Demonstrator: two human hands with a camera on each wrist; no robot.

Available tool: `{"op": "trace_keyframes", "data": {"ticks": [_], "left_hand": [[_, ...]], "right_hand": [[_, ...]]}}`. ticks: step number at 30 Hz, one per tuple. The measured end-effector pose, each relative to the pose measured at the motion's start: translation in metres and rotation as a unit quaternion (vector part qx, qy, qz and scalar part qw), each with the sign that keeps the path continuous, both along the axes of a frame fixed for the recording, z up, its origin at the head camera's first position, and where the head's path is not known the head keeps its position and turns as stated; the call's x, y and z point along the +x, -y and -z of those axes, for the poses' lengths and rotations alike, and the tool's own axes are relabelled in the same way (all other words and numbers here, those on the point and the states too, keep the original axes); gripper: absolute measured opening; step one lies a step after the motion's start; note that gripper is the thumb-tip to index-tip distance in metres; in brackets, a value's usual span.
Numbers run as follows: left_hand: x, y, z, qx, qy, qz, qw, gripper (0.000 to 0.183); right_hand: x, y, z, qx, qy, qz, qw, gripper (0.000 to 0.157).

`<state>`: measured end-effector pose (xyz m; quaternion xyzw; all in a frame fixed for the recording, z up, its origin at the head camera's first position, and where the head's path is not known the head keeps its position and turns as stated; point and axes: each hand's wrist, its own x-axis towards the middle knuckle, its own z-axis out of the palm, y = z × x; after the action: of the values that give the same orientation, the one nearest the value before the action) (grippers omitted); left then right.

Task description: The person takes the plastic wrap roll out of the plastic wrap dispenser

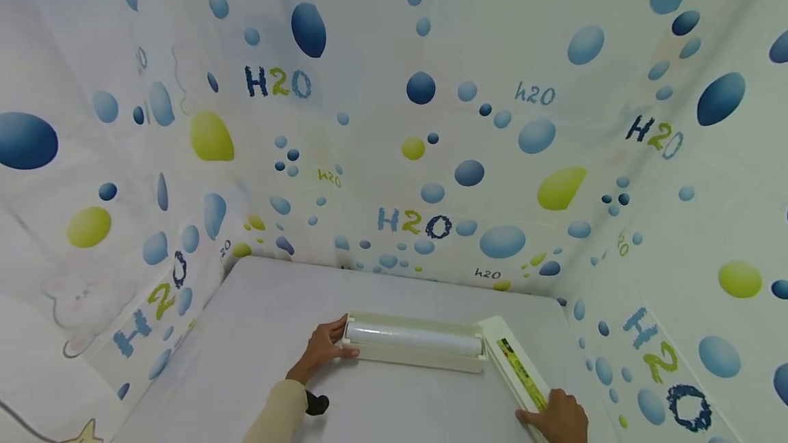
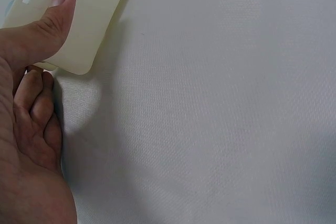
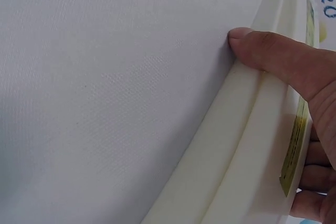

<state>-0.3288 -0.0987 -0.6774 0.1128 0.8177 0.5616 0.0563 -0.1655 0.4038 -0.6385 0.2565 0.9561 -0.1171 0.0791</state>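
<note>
A cream cling film dispenser [image 1: 425, 359] lies on the white tabletop, with a shiny roll of cling film [image 1: 412, 338] in its trough. My left hand [image 1: 323, 344] grips its left end. In the left wrist view the thumb presses flat on the cream end [image 2: 97, 19] while the other fingers curl below it. My right hand [image 1: 559, 415] holds the near end of the long cream lid [image 1: 506, 361], which carries a yellow-green label. The lid's far end meets the dispenser's right end at an angle. In the right wrist view the thumb lies across the lid's grooved side [image 3: 236, 129], fingers behind it.
White cloth [image 1: 258, 299] covers the tabletop. Hanging sheets [image 1: 369, 122] printed with blue and green bubbles and "H2O" enclose it at the back and both sides. A black strap piece [image 1: 317, 403] shows by the left sleeve [image 1: 280, 409].
</note>
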Motion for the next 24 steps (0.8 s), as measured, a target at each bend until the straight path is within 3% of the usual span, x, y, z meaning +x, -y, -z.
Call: {"op": "trace_keyframes", "data": {"ticks": [9,16,24], "left_hand": [[0.0016,-0.0001,-0.0009,-0.003,-0.019,0.007,0.9998,0.104],[0.0064,0.0021,-0.0059,0.01,0.017,0.001,0.9998,0.105],[0.0042,0.0,0.0014,0.01,-0.002,0.006,0.9999,0.106]], "right_hand": [[-0.0025,-0.0006,-0.0029,-0.016,0.021,0.006,1.0,0.087],[-0.0007,0.0002,-0.0004,-0.024,0.038,0.009,0.999,0.087],[0.0033,-0.0022,0.0,-0.032,0.045,0.012,0.998,0.09]]}}
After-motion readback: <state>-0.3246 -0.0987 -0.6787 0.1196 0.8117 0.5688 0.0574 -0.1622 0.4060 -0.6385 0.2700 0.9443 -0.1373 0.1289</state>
